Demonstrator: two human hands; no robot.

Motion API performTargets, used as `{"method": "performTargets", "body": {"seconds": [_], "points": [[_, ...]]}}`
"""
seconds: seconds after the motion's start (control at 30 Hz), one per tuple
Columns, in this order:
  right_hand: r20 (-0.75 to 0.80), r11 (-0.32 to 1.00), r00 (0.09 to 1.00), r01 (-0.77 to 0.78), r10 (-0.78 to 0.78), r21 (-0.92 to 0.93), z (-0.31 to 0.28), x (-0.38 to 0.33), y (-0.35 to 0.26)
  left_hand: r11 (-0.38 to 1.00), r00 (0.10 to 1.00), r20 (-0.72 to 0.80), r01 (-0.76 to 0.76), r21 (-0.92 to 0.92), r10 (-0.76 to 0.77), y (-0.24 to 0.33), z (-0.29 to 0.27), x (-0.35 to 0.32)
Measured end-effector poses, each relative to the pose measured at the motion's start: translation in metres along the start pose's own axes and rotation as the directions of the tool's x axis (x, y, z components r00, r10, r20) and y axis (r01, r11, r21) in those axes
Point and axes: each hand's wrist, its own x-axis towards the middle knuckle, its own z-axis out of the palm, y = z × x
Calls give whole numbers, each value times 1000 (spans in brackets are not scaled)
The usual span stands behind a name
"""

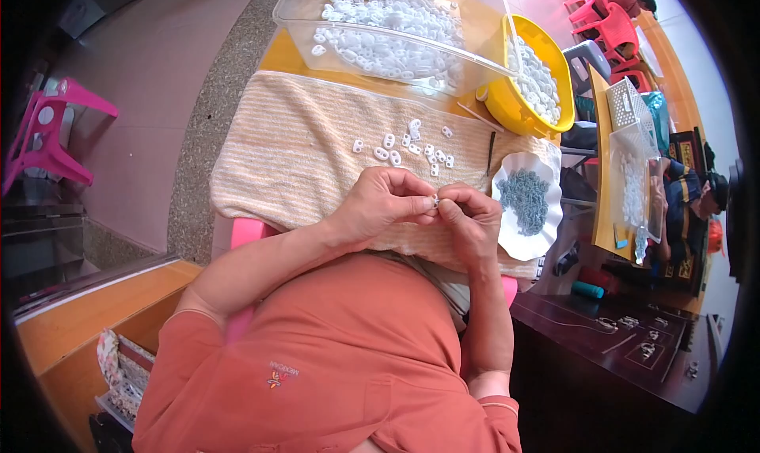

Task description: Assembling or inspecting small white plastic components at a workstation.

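Observation:
Over the near part of the striped towel (277, 148), my left hand (384, 206) and my right hand (473, 219) meet fingertip to fingertip. Both pinch a tiny white plastic piece (435, 201), mostly covered by the thumbs and fingers. Just beyond them, several small white plastic pieces with two holes, like cord locks (389, 141), lie loose on the towel. To the right of my right hand is a white wavy-rimmed plate (513, 245) heaped with small grey metal pieces (526, 199) that resemble springs. A thin black stick-like tool (491, 154) rests beside the plate.
A clear plastic bin (297, 37) of white pieces stands at the far side. Right of it is a yellow basin (514, 120) with more. Pink stools (55, 132) stand left and far right. Another person (685, 192) sits at a wooden table (606, 160) on the right.

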Motion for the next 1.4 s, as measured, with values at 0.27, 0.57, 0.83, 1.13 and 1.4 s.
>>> {"method": "performTargets", "body": {"seconds": [0.27,0.57,0.83,1.13,1.4], "points": [[-5,1000,1000,-13,13,-10,-1,0,-3,1000,1000,-8,12,6,-12,4,2,-2],[11,999,1000,-15,15,-49,-3,0,-3,1000,1000,20,4,-4,-4,3,0,-1],[4,999,1000,14,-14,-31,-4,1,1,999,1000,-5,29,-40,-29,5,2,-2],[11,999,1000,19,-19,-33,-5,1,2,998,999,-12,34,-45,-35,6,2,-3],[14,1000,1000,-8,8,-8,-3,-1,-4,998,1000,-16,11,-55,-12,7,5,-3]]}}
